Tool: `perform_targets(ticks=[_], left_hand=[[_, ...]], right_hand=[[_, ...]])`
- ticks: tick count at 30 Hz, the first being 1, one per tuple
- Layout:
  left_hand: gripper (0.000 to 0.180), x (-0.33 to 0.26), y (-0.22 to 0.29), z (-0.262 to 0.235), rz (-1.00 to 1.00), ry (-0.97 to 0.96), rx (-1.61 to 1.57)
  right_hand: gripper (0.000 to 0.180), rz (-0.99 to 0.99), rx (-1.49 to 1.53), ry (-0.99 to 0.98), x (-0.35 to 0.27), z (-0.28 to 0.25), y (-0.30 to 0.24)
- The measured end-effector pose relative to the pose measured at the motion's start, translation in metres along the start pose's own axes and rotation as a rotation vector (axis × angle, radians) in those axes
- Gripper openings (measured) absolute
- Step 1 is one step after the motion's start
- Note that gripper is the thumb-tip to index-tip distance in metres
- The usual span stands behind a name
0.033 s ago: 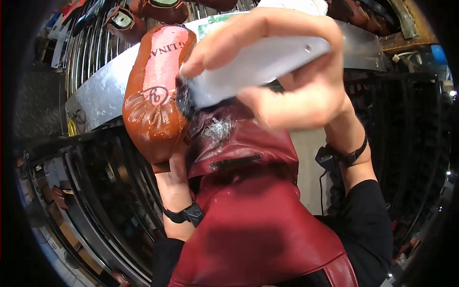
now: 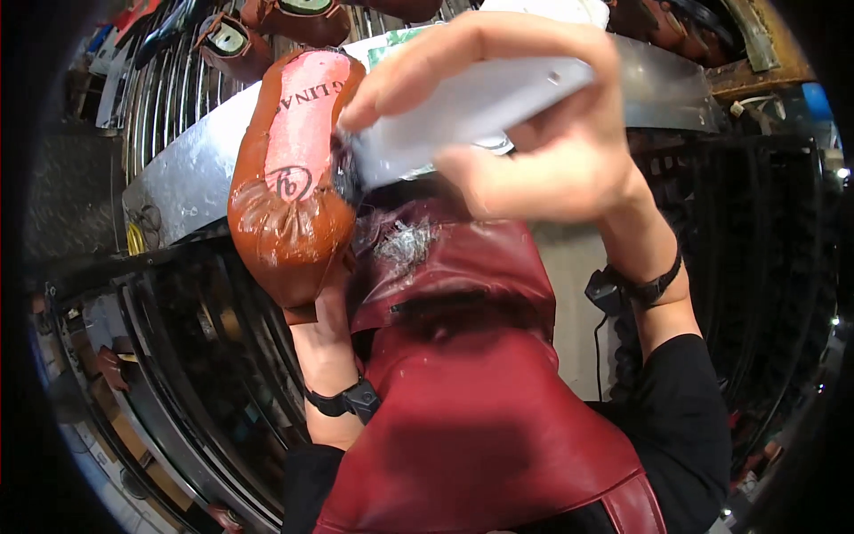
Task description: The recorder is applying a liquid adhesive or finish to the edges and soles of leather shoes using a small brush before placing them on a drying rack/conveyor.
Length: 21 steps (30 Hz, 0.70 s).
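A brown leather shoe upper (image 2: 298, 233), stretched over a last, is held with its pink sole side up. Printed and handwritten marks show on the pink insole (image 2: 299, 133). My left hand (image 2: 331, 304) supports the shoe from underneath, its fingers hidden behind it. In my right hand (image 2: 556, 178) is a brush (image 2: 445, 116) with a broad whitish handle, gripped between thumb and fingers. Its dark wet bristles (image 2: 347, 169) are at the shoe's right edge, beside the insole; motion blurs them. The gathered leather at the near end looks shiny and wet.
Below the shoe, a dark red apron (image 2: 480, 383) covers my lap, with a whitish smear (image 2: 405, 247) on it. A metal tray (image 2: 182, 182) lies beyond, and more brown shoes (image 2: 233, 49) stand on a rack of metal bars. Dark racks flank both sides.
My right hand has shifted slightly up and to the left with the brush, and the bristles sit a little higher along the shoe's edge. The shoe has barely moved.
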<state>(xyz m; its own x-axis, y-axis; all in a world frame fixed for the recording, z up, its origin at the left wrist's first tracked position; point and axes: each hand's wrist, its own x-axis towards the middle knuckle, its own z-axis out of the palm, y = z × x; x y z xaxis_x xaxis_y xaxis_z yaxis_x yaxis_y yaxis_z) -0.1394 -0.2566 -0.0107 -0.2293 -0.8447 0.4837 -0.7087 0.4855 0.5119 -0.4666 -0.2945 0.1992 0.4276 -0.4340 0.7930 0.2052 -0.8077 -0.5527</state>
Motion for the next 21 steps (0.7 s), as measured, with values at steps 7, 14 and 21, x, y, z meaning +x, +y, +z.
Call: perform_targets(ticks=[7, 14, 21], left_hand=[[0.045, 0.059, 0.113, -0.046, -0.709, 0.255, -0.942], [0.044, 0.114, 0.03, -0.092, -0.644, 0.373, -1.083], [0.038, 0.287, -0.161, -0.131, -0.528, 0.368, -0.283]], right_hand=[[0.009, 0.733, 0.217, 0.738, -0.038, 0.045, 0.041], [0.02, 1.13, 0.898, 1.214, -0.069, 0.121, 0.031], [0.028, 1.002, 0.655, 1.258, -0.048, 0.094, 0.025]])
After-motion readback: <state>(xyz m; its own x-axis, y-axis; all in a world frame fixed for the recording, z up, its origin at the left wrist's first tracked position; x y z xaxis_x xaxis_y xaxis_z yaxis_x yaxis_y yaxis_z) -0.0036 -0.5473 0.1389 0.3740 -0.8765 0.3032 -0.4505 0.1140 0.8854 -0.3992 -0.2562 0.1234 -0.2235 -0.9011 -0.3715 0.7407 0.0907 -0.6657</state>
